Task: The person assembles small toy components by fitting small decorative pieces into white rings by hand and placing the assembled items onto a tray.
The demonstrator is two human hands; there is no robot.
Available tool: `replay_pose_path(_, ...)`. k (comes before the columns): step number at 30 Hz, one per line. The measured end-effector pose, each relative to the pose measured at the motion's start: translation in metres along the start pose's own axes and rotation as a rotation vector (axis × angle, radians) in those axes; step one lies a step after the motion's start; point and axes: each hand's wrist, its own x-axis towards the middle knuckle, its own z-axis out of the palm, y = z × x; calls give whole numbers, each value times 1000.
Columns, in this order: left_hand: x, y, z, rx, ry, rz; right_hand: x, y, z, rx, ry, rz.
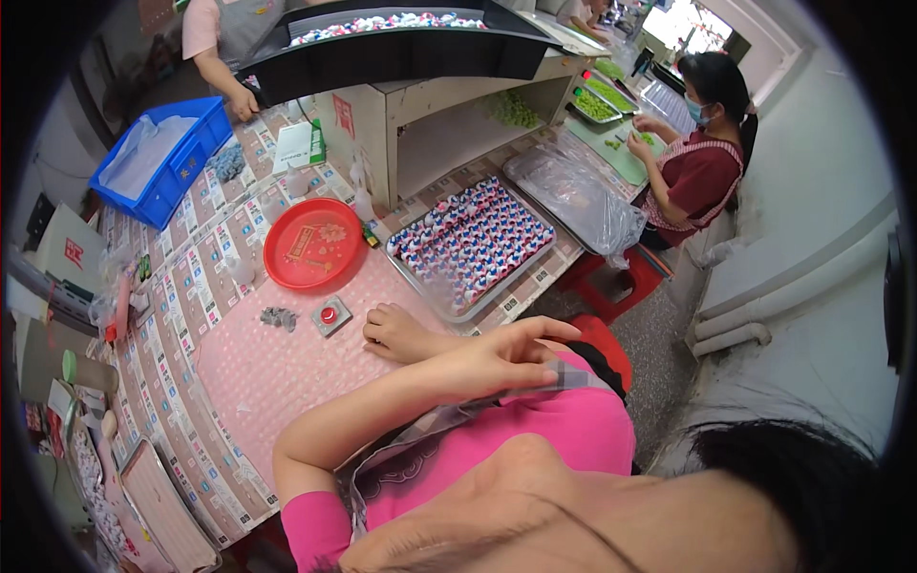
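My left arm crosses in front of my pink top, and my left hand (521,359) hovers there, its fingers and thumb apart. It holds nothing I can see. A grey checked cloth (571,374) lies close beside its thumb. Farther forward, my right hand (394,332) rests low on the pink mat (250,368) with loosely spread fingers; my left hand hides part of that forearm. Left of it sit a small grey box with a red button (330,315) and a grey crumpled clump (279,318). Beyond both hands stands a clear tray (457,313) of blue, white and pink pieces.
A red round tray (315,244) and a blue crate (196,158) stand farther left. A plastic-covered tray (583,196) lies at the right. One co-worker (702,158) handles green pieces; another person's hand (244,103) is at the back. A black trough (411,72) tops a bench.
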Motion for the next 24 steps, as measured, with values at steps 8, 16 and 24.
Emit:
replay_pose_path(8, 12, 38, 59, 386, -189, -9, -11, 10, 12, 26, -46, -9)
replay_pose_path(16, 70, -49, 63, -20, -809, 1204, -6, 15, 14, 66, -66, 8)
replay_pose_path(24, -76, -43, 64, 639, -257, 758, -4, 4, 12, 58, -48, -13)
